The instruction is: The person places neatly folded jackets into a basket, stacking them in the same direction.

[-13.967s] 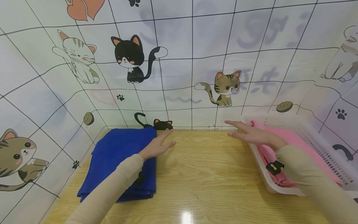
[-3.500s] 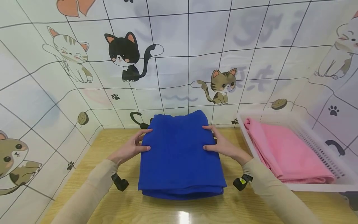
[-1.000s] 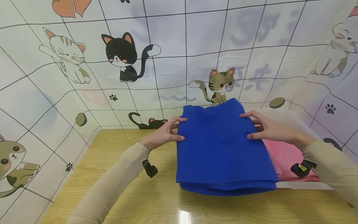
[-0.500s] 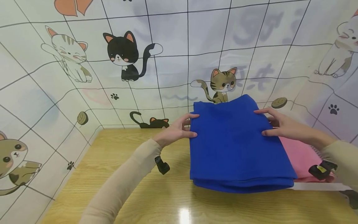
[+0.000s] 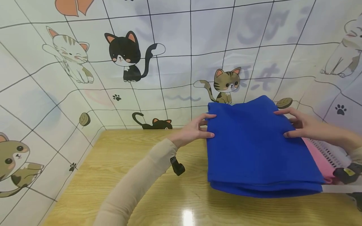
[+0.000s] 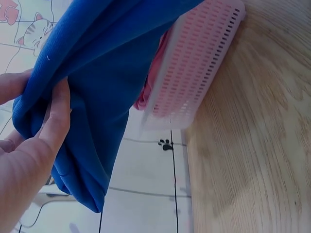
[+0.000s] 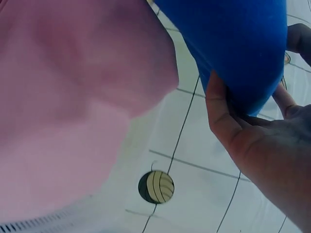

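Observation:
A folded blue cloth [image 5: 254, 147], in several layers, is held up between both hands at the right of the head view. My left hand [image 5: 192, 129] grips its left edge, thumb on the upper face and fingers curled underneath, as the left wrist view shows. On the opposite edge my right hand [image 5: 309, 125] pinches the cloth the same way. The cloth hangs above the table and overlaps a white perforated basket [image 6: 199, 58]. Inside that basket lies a folded pink cloth [image 7: 73, 97], mostly hidden by the blue one in the head view.
The wooden table [image 5: 127, 175] stretches across the front and left. Behind it and at the sides stands a white wall covering [image 5: 178, 72] with black grid lines and cartoon cats. A small black camera [image 5: 177, 166] is strapped at the left wrist.
Both hands have carried the blue cloth from the table's left side through the middle to the right, over the basket. In the last second it has shifted further right.

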Tool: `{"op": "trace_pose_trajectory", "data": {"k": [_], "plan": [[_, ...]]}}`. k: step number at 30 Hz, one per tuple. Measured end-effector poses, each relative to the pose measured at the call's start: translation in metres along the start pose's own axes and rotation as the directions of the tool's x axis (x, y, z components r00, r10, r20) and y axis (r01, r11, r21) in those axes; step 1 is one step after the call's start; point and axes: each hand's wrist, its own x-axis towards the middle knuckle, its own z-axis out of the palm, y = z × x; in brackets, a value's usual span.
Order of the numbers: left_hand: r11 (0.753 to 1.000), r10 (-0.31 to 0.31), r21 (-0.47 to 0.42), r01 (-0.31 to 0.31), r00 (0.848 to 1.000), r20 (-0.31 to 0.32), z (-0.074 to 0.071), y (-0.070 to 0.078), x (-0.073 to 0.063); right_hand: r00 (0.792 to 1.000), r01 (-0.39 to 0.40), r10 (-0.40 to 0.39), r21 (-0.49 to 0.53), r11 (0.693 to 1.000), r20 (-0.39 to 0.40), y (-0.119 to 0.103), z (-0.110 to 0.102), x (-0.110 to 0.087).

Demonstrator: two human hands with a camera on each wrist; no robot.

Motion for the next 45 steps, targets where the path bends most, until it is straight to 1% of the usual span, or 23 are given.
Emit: {"op": "trace_pose_trajectory", "data": {"k": [5, 11, 14, 16, 18, 20, 24, 28, 32, 34, 36, 37, 38, 40, 42, 43, 44, 45], "plan": [[0.998, 0.005, -0.063, -0.004, 1.0, 0.003, 0.012, 0.0, 0.009, 1.0, -0.013, 0.014, -0.055, 0.998, 0.007, 0.005, -0.009, -0.006], [0.99, 0.035, -0.136, -0.034, 0.999, 0.006, 0.028, 0.0, 0.021, 1.0, -0.026, 0.027, -0.043, 0.999, 0.013, 0.015, -0.018, -0.016], [0.987, 0.045, -0.155, -0.043, 0.999, 0.007, 0.037, 0.002, 0.029, 1.0, -0.027, 0.027, -0.058, 0.998, 0.0, 0.021, -0.023, -0.02], [0.984, 0.046, -0.173, -0.045, 0.999, 0.004, 0.044, 0.003, 0.034, 0.999, -0.034, 0.031, -0.09, 0.995, -0.026, 0.025, -0.027, -0.023], [0.983, 0.045, -0.18, -0.046, 0.999, -0.012, 0.052, 0.005, 0.041, 0.998, -0.024, 0.016, -0.129, 0.991, -0.061, 0.03, -0.032, -0.025], [0.982, 0.04, -0.185, -0.044, 0.999, -0.026, 0.061, 0.007, 0.047, 0.997, -0.039, 0.028, -0.153, 0.987, -0.077, 0.034, -0.036, -0.027], [0.983, 0.037, -0.175, -0.045, 0.998, -0.047, 0.077, 0.013, 0.06, 0.993, -0.059, 0.042, -0.154, 0.986, -0.114, 0.042, -0.044, -0.032], [0.988, 0.034, -0.148, -0.044, 0.997, -0.068, 0.086, 0.015, 0.071, 0.989, -0.069, 0.046, -0.166, 0.984, -0.139, 0.053, -0.053, -0.034], [0.988, 0.033, -0.151, -0.043, 0.997, -0.073, 0.095, 0.013, 0.08, 0.989, -0.051, 0.023, -0.184, 0.982, -0.148, 0.068, -0.061, -0.034], [0.986, 0.034, -0.158, -0.045, 0.997, -0.073, 0.1, 0.012, 0.085, 0.986, -0.03, -0.004, -0.201, 0.979, -0.167, 0.077, -0.064, -0.034], [0.987, 0.034, -0.155, -0.045, 0.997, -0.072, 0.106, 0.01, 0.089, 0.979, -0.019, -0.027, -0.219, 0.976, -0.203, 0.085, -0.067, -0.035], [0.988, 0.036, -0.148, -0.047, 0.996, -0.077, 0.109, 0.01, 0.091, 0.976, -0.006, -0.042, -0.221, 0.975, -0.213, 0.089, -0.069, -0.035], [0.988, 0.036, -0.145, -0.048, 0.996, -0.08, 0.112, 0.009, 0.093, 0.971, 0.026, -0.076, -0.213, 0.977, -0.229, 0.092, -0.069, -0.036], [0.988, 0.051, -0.141, -0.062, 0.995, -0.084, 0.117, 0.009, 0.097, 0.963, 0.041, -0.096, -0.216, 0.975, -0.252, 0.096, -0.073, -0.037], [0.987, 0.064, -0.141, -0.076, 0.994, -0.085, 0.121, 0.01, 0.101, 0.953, 0.094, -0.148, -0.206, 0.974, -0.264, 0.099, -0.076, -0.038], [0.986, 0.065, -0.15, -0.077, 0.994, -0.085, 0.123, 0.011, 0.103, 0.945, 0.117, -0.174, -0.211, 0.97, -0.278, 0.1, -0.077, -0.039], [0.983, 0.064, -0.167, -0.077, 0.995, -0.079, 0.125, 0.011, 0.105, 0.939, 0.117, -0.18, -0.221, 0.968, -0.292, 0.101, -0.078, -0.039], [0.981, 0.063, -0.177, -0.076, 0.995, -0.076, 0.126, 0.011, 0.106, 0.938, 0.098, -0.169, -0.237, 0.967, -0.301, 0.101, -0.079, -0.039]]}}
